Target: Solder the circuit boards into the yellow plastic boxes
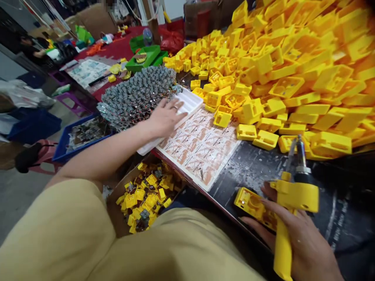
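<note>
My left hand (165, 116) reaches out over a white plastic tray (190, 102), fingers spread and lying on it, next to a heap of small grey components (137, 95). My right hand (299, 234) is near the table's front edge, wrapped round the handle of a yellow power screwdriver (288, 210) whose tip points up. The same hand's fingers also press on a yellow plastic housing (252, 203) lying on the dark table (345, 218).
A huge pile of yellow plastic housings (293, 70) fills the right and back of the table. A printed sheet (199, 146) lies at the middle. A cardboard box of assembled yellow parts (146, 199) sits below the edge. Green trays (146, 56) and a blue bin (79, 136) stand left.
</note>
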`<state>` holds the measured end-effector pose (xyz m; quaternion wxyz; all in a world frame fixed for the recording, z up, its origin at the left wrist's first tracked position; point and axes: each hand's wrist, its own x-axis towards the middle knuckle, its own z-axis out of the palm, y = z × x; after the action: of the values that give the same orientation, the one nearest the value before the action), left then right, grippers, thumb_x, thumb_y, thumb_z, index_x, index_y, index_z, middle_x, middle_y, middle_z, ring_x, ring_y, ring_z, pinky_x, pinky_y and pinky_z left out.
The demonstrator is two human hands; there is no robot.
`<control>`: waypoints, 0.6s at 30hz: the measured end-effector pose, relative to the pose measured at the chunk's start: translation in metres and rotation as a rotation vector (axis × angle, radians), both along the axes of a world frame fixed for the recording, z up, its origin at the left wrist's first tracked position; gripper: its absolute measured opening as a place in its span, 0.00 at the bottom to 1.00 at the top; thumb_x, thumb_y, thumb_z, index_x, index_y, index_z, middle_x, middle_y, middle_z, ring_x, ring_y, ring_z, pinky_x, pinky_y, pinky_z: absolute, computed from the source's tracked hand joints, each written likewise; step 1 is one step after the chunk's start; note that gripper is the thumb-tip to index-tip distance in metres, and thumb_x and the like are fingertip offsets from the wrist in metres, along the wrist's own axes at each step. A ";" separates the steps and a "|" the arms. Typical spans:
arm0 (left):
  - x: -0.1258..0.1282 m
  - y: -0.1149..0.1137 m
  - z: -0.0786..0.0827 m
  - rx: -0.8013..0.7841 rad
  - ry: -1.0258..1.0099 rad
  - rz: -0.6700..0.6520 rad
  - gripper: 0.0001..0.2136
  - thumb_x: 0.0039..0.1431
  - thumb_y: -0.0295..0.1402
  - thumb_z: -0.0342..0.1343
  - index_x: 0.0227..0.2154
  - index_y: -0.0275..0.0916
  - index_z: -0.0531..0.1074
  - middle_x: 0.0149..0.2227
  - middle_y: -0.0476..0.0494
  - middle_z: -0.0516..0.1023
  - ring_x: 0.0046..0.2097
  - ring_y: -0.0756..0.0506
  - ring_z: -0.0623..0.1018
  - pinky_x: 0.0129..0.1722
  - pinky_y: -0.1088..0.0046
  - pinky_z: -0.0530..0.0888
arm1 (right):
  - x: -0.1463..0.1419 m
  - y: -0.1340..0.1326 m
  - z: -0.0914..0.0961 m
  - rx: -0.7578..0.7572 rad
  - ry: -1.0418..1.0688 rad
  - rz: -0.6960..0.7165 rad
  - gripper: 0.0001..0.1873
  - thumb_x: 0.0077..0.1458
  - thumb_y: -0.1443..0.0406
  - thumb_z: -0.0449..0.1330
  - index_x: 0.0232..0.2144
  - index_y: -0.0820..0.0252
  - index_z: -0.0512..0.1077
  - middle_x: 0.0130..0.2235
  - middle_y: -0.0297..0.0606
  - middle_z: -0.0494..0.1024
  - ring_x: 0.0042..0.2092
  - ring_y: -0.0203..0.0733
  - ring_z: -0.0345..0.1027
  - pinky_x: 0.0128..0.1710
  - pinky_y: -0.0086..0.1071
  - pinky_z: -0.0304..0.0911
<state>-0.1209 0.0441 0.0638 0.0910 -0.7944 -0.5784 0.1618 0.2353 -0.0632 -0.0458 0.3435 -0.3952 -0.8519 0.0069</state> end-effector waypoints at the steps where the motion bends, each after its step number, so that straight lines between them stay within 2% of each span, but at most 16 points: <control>1: -0.017 0.011 0.006 -0.039 0.041 0.021 0.27 0.57 0.31 0.57 0.60 0.37 0.66 0.68 0.27 0.58 0.69 0.28 0.57 0.61 0.41 0.60 | 0.000 0.000 0.000 0.051 -0.015 -0.005 0.26 0.60 0.55 0.60 0.56 0.58 0.63 0.48 0.50 0.77 0.42 0.55 0.75 0.34 0.46 0.73; 4: -0.051 0.032 0.011 -0.046 0.108 -0.035 0.18 0.62 0.35 0.52 0.54 0.42 0.72 0.63 0.34 0.67 0.67 0.32 0.60 0.57 0.47 0.66 | 0.001 -0.001 -0.002 0.072 -0.021 -0.004 0.27 0.60 0.58 0.61 0.57 0.64 0.62 0.50 0.54 0.75 0.44 0.55 0.75 0.39 0.45 0.73; 8: -0.069 0.038 -0.007 0.067 0.076 -0.223 0.16 0.65 0.30 0.43 0.47 0.40 0.75 0.52 0.35 0.76 0.59 0.37 0.71 0.50 0.56 0.71 | 0.002 -0.002 0.000 0.060 -0.040 -0.019 0.23 0.62 0.56 0.59 0.53 0.66 0.64 0.46 0.52 0.76 0.43 0.52 0.75 0.35 0.40 0.72; 10: -0.076 0.037 -0.014 0.187 -0.072 -0.281 0.15 0.66 0.30 0.43 0.43 0.38 0.75 0.48 0.37 0.78 0.54 0.40 0.74 0.47 0.59 0.72 | 0.001 -0.001 0.000 0.065 -0.051 -0.024 0.23 0.63 0.56 0.58 0.54 0.66 0.64 0.47 0.51 0.75 0.44 0.51 0.75 0.34 0.38 0.71; 12: -0.083 0.037 -0.013 0.394 -0.267 -0.245 0.13 0.67 0.32 0.43 0.42 0.37 0.73 0.46 0.38 0.77 0.52 0.42 0.74 0.47 0.61 0.73 | 0.000 0.000 -0.001 0.063 -0.038 -0.020 0.24 0.63 0.57 0.58 0.55 0.66 0.63 0.50 0.53 0.75 0.45 0.50 0.75 0.34 0.37 0.70; 15: -0.088 0.043 0.005 0.685 -0.471 -0.086 0.10 0.67 0.31 0.43 0.46 0.37 0.67 0.47 0.40 0.74 0.50 0.47 0.72 0.50 0.63 0.73 | -0.001 0.001 -0.003 0.054 -0.027 -0.030 0.24 0.62 0.57 0.59 0.54 0.66 0.64 0.50 0.52 0.75 0.43 0.48 0.76 0.35 0.35 0.71; 18: -0.069 0.054 0.028 0.718 -0.675 0.017 0.08 0.66 0.32 0.47 0.47 0.41 0.63 0.46 0.46 0.74 0.47 0.50 0.72 0.51 0.68 0.73 | -0.002 0.002 -0.003 0.049 -0.034 -0.044 0.23 0.62 0.57 0.59 0.55 0.63 0.65 0.48 0.49 0.76 0.41 0.47 0.76 0.35 0.35 0.72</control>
<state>-0.1901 0.0983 0.0914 0.1651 -0.7161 -0.6014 -0.3135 0.2330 -0.0616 -0.0489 0.3385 -0.4056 -0.8486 -0.0281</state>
